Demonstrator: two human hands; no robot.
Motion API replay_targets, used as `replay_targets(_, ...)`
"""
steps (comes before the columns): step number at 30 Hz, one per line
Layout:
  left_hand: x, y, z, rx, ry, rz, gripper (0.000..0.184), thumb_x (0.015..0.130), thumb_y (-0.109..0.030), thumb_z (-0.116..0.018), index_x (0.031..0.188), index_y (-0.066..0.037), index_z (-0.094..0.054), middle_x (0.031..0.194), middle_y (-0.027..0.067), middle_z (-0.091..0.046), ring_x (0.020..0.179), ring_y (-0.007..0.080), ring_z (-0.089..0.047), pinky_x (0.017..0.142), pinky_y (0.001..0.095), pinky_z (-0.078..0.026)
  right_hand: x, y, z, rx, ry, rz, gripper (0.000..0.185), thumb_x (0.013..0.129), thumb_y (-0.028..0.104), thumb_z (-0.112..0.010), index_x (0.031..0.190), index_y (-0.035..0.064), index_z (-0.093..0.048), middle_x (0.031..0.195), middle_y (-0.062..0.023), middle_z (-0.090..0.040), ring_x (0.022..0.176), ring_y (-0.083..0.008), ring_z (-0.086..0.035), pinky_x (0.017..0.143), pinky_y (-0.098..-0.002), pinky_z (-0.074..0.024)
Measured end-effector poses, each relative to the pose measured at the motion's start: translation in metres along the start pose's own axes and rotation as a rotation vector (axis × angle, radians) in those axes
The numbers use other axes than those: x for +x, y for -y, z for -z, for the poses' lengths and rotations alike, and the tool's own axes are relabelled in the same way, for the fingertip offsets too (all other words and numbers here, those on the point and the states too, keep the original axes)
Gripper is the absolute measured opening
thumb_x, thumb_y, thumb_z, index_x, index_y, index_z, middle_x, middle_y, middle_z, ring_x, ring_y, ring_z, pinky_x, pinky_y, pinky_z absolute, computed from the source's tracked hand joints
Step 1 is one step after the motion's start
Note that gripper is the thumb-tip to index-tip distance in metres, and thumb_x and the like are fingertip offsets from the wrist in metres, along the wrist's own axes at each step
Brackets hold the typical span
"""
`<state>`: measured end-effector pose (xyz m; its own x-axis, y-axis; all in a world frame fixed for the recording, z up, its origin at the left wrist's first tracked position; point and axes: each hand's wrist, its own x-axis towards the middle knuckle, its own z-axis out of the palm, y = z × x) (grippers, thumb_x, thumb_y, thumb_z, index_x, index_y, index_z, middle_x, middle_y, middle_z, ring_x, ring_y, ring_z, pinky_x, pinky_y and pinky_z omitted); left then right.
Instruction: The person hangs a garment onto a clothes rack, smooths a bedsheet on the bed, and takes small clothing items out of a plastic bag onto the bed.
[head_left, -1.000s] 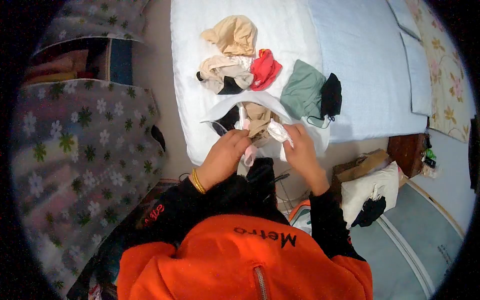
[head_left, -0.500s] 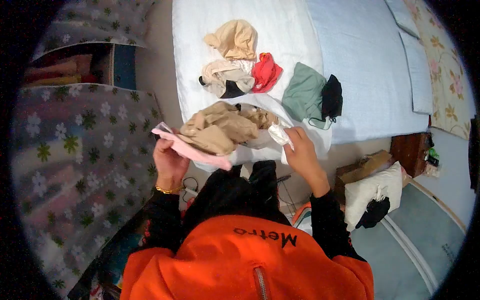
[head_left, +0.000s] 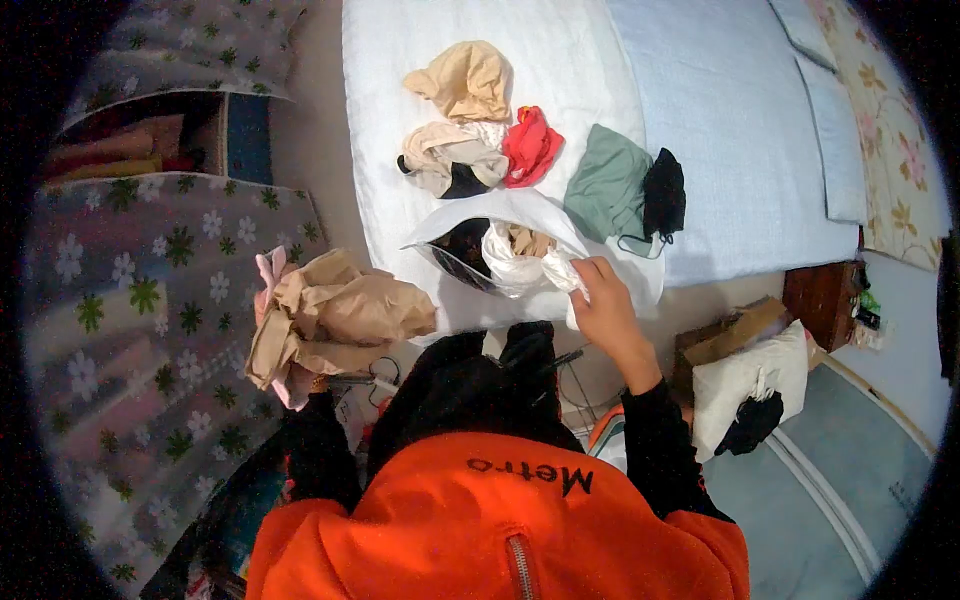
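A tan garment with pink edging (head_left: 350, 305) hangs from my left hand (head_left: 302, 380), off the bed's left front edge. Most of that hand is hidden behind the cloth. My right hand (head_left: 605, 310) pinches white material (head_left: 562, 272) at the right side of an open white bag (head_left: 555, 215) on the bed. White and tan cloth (head_left: 515, 262) shows in the bag's mouth, beside a dark interior. Behind the bag lie a beige garment (head_left: 462, 80), a cream and black one (head_left: 450, 155) and a red one (head_left: 532, 147). Green cloth (head_left: 605, 185) and black cloth (head_left: 664, 195) lie to the right.
A patterned cover (head_left: 150, 330) hangs at the left, with folded cloth in an opening above it. At the right, a cardboard box (head_left: 735, 330) and a white bag with black cloth (head_left: 745, 385) stand near the bed. Cables lie on the floor below.
My left hand has pulled the tan and pink garment out of the bag and carried it left, off the bed. My right hand has stayed at the bag, where more white cloth now shows.
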<state>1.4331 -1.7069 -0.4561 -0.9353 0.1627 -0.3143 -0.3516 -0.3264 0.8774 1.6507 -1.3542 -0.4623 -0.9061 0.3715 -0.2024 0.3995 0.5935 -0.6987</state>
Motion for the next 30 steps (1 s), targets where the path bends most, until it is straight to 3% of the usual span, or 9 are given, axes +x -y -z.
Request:
replay_targets(5,-0.001,0.028,0.005,-0.034,0.057,0.138,0.040,0.086,-0.031,-0.046,0.111,-0.002,-0.054,0.106,0.0130,-0.060,0.095,0.0251,-0.059,0.085,0.0366,-0.047,0.003,-0.008,-0.002,-0.050,-0.008,-0.008,0.036,0.075,0.001,-0.059,0.111,0.0035,-0.053,0.107,-0.0178,-0.052,0.093,-0.0402,-0.055,0.078,-0.0434,-0.0465)
replay_targets(8,-0.018,0.028,-0.022,-0.256,-0.032,0.490,0.044,0.079,-0.027,-0.047,0.115,-0.002,-0.053,0.106,0.0124,-0.060,0.097,0.0272,-0.057,0.089,0.0386,-0.045,0.005,-0.010,-0.002,-0.079,-0.042,0.016,0.038,0.075,0.002,-0.059,0.112,0.0050,-0.052,0.107,-0.0176,-0.051,0.090,-0.0402,-0.056,0.077,-0.0449,-0.0475)
replay_targets(18,0.009,0.155,0.004,-0.156,-0.111,0.798,0.036,0.083,-0.032,-0.052,0.107,-0.006,-0.054,0.096,0.0101,-0.059,0.091,0.0253,-0.056,0.081,0.0418,-0.046,0.006,-0.013,-0.002,-0.071,-0.030,-0.007,0.037,0.076,0.003,-0.059,0.112,0.0047,-0.052,0.107,-0.0164,-0.052,0.093,-0.0393,-0.056,0.078,-0.0439,-0.0470)
replay_targets(21,0.034,0.201,0.047,0.528,0.111,0.821,0.033,0.082,-0.042,-0.057,0.108,-0.022,-0.055,0.093,0.0032,-0.056,0.089,0.0195,-0.052,0.074,0.0366,-0.039,0.004,-0.011,0.002,-0.091,-0.033,-0.038,0.037,0.076,0.003,-0.059,0.112,0.0043,-0.052,0.109,-0.0164,-0.051,0.094,-0.0389,-0.056,0.078,-0.0432,-0.0470)
replay_targets(22,0.035,0.202,0.042,0.449,0.016,0.855,0.034,0.084,-0.040,-0.056,0.109,-0.019,-0.057,0.098,0.0047,-0.056,0.087,0.0208,-0.053,0.071,0.0358,-0.039,0.004,-0.010,0.004,-0.089,-0.033,-0.029,0.037,0.076,0.003,-0.059,0.112,0.0043,-0.052,0.109,-0.0164,-0.051,0.094,-0.0389,-0.056,0.078,-0.0432,-0.0470)
replay_targets(25,0.056,0.212,0.035,0.608,-0.051,0.683,0.052,0.081,-0.037,-0.061,0.121,-0.008,-0.048,0.110,0.0090,-0.055,0.099,0.0241,-0.053,0.080,0.0412,-0.041,0.001,-0.011,0.006,-0.050,0.010,-0.074,0.035,0.076,0.001,-0.057,0.110,0.0009,-0.053,0.104,-0.0189,-0.053,0.096,-0.0406,-0.053,0.081,-0.0419,-0.0442)
replay_targets(27,0.088,0.229,0.043,1.050,-0.084,-0.039,0.046,0.080,-0.018,-0.062,0.122,-0.006,-0.048,0.114,0.0152,-0.055,0.101,0.0326,-0.055,0.084,0.0417,-0.044,-0.003,-0.016,0.004,-0.125,0.052,-0.088,0.037,0.077,0.003,-0.057,0.113,0.0039,-0.052,0.114,-0.0162,-0.052,0.097,-0.0394,-0.056,0.082,-0.0427,-0.0471)
replay_targets(28,0.101,0.218,0.029,1.051,-0.087,-0.039,0.046,0.080,-0.018,-0.062,0.122,-0.006,-0.048,0.114,0.0152,-0.055,0.101,0.0326,-0.055,0.084,0.0417,-0.044,-0.003,-0.016,0.004,-0.124,0.053,-0.086,0.037,0.077,0.003,-0.057,0.113,0.0039,-0.052,0.114,-0.0162,-0.052,0.097,-0.0394,-0.056,0.082,-0.0427,-0.0471)
replay_targets(30,0.124,0.181,-0.021,1.271,0.260,-0.206,0.043,0.078,-0.004,-0.059,0.119,-0.006,-0.050,0.120,0.0200,-0.051,0.106,0.0385,-0.052,0.088,0.0404,-0.044,-0.004,-0.014,0.005,-0.063,0.062,-0.093,0.035,0.075,0.001,-0.056,0.110,0.0004,-0.053,0.113,-0.0196,-0.053,0.101,-0.0411,-0.053,0.084,-0.0409,-0.0445)
